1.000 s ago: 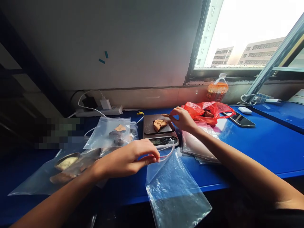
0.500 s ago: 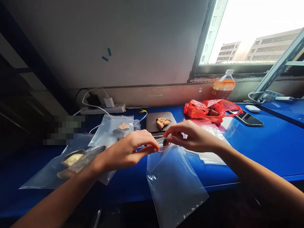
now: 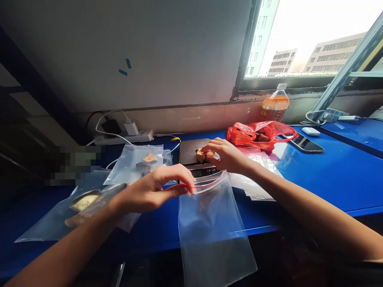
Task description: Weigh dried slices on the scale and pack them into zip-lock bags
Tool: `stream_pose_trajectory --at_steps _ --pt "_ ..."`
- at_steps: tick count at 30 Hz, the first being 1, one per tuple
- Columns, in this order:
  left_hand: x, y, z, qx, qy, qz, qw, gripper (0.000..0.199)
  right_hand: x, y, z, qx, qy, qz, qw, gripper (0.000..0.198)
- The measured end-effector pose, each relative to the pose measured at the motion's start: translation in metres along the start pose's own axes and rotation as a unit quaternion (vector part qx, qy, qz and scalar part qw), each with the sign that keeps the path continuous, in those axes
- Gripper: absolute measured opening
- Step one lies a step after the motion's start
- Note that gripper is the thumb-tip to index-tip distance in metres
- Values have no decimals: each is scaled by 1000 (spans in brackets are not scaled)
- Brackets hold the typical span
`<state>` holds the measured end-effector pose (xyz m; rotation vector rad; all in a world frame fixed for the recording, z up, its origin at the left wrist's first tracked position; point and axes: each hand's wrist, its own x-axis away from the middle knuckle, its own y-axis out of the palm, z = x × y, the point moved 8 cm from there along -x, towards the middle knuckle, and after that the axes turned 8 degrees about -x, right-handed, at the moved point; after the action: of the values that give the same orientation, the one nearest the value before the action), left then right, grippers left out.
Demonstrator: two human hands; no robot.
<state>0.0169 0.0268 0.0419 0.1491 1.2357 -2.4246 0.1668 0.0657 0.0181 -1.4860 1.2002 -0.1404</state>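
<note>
My left hand (image 3: 163, 187) pinches the red-edged mouth of a clear zip bag (image 3: 217, 235), which hangs over the table's front edge. The bag's mouth gapes a little on the right side, and a faint brownish shape shows through its upper part. Beyond it lies a flat digital scale (image 3: 188, 150) with a dark plate and a display along its front. On the plate is a curled brown dried piece (image 3: 201, 156), its exact kind unclear. My right hand (image 3: 226, 154) has its fingers closed round the right side of this piece, partly hiding it.
Filled clear bags (image 3: 86, 199) with brown and pale pieces lie to the left. Flat zip bags (image 3: 255, 175) are stacked right of the scale. Behind them sit a red plastic bag (image 3: 248, 137), a phone (image 3: 306, 144) and an orange drink bottle (image 3: 275, 104). A power strip (image 3: 145, 136) lies by the wall.
My right hand has let go of the bag's mouth and moved forward to the brown piece on the scale. My left hand still holds the bag, which now hangs with its mouth less covered.
</note>
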Motion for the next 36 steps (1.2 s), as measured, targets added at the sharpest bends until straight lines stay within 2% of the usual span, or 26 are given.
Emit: stream_pose_trajectory --at_steps 3,5,8,11,12,14,16,18,20,22,27,32,36 --pt "5 -10 -4 106 -7 30 994 23 2 -10 3 2 8 52 999 16" --pt "6 -13 -7 123 -26 51 991 25 4 -13 7 0 22 78 997 17" --pt "6 -13 -15 120 -77 74 987 25 5 -6 6 -26 -5 43 999 14" --pt "5 -11 -21 122 -113 81 983 23 7 0 0 -46 -40 -10 998 23" --pt "4 -11 -22 122 -121 85 981 22 8 -2 -1 -52 -35 -6 998 22" --pt "4 -13 -22 125 -129 92 979 18 10 -17 -1 -99 -5 43 994 17" --pt "3 -13 -21 124 -132 96 979 14 13 -34 -2 -202 35 107 973 20" --pt "2 -13 -18 118 -130 95 980 11 16 -43 -7 -312 70 136 938 28" --pt "0 -12 -18 114 -131 105 979 8 16 -41 -17 -389 91 107 911 32" --pt "-1 -12 -18 122 -127 124 976 6 16 -34 -29 -416 93 61 903 31" --pt "-1 -12 -25 148 -123 158 968 6 14 -20 -40 -355 91 -16 930 26" --pt "1 -15 -30 98 -127 185 970 8 14 -15 -37 -358 122 -58 924 30" --pt "7 -23 -37 81 -134 267 951 9 18 -14 -44 -338 107 -100 930 31"
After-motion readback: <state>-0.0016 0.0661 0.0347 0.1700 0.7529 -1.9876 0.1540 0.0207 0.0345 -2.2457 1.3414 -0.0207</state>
